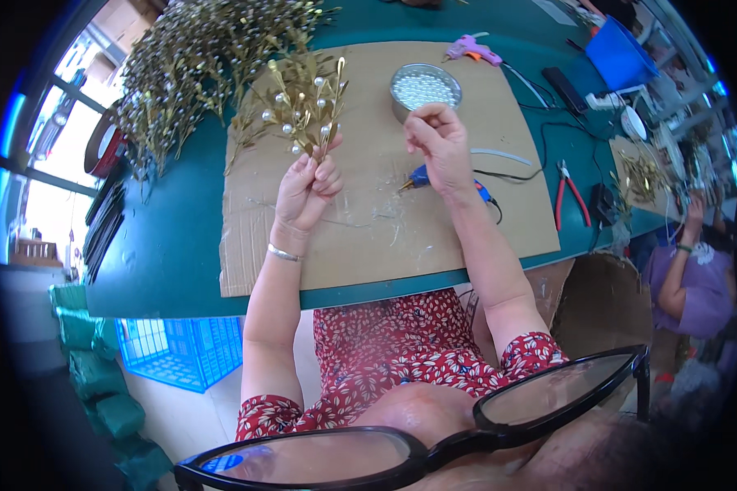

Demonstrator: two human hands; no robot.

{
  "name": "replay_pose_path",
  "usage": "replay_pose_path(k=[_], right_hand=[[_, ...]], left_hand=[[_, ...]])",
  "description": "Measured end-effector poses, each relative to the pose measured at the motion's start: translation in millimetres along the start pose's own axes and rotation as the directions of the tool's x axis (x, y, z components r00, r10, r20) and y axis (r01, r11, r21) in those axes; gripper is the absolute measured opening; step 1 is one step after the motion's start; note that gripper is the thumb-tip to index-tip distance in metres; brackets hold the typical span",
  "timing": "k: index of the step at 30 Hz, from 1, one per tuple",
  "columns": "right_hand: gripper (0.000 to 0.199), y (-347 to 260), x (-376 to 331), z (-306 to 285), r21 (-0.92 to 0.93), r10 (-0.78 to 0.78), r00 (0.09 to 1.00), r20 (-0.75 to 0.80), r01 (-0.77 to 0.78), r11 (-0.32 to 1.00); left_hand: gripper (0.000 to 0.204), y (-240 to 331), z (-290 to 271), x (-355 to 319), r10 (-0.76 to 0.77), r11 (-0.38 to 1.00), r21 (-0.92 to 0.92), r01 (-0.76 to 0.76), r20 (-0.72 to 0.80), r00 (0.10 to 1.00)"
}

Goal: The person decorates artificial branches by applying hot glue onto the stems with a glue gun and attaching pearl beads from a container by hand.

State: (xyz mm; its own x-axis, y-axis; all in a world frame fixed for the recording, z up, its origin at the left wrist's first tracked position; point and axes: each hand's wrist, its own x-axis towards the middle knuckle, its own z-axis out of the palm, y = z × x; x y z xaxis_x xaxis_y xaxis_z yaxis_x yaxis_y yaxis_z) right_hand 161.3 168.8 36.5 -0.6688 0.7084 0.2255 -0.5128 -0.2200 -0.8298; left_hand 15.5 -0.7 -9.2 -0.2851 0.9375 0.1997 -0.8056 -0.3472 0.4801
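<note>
Pearls (287, 128) already dot the golden spray (304, 114) clamped in the left hand (309, 192) over the cardboard (344, 254), loose beads (424, 86) remain in the tin (396, 104), and the right hand (444, 154) has its grip pinched together, contents unclear.

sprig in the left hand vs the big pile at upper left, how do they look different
The sprig is small, while the pile is far larger and denser. The sprig is gripped in the left hand; the pile spreads across the teal table. The sprig carries a few large white pearl-like beads, whereas the pile is dotted with many smaller, greyish ones. Both have gold-toned stems and leaves.
</note>
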Motion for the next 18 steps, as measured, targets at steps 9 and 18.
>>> replay_pose_path(k=[9,18], right_hand=[[0.014,-3,0,-10,-0.04,-0.098,0.993,0.058,0.101,0.994],[0.028,-12,-8,3,-0.656,-0.438,0.845,0.307,0.521,0.546]], left_hand=[[0.054,-11,7,-1,-0.184,0.971,0.16,0.176,0.04,0.982],[0.051,-14,10,2,-0.234,0.956,0.184,0.227,0.018,0.972]])
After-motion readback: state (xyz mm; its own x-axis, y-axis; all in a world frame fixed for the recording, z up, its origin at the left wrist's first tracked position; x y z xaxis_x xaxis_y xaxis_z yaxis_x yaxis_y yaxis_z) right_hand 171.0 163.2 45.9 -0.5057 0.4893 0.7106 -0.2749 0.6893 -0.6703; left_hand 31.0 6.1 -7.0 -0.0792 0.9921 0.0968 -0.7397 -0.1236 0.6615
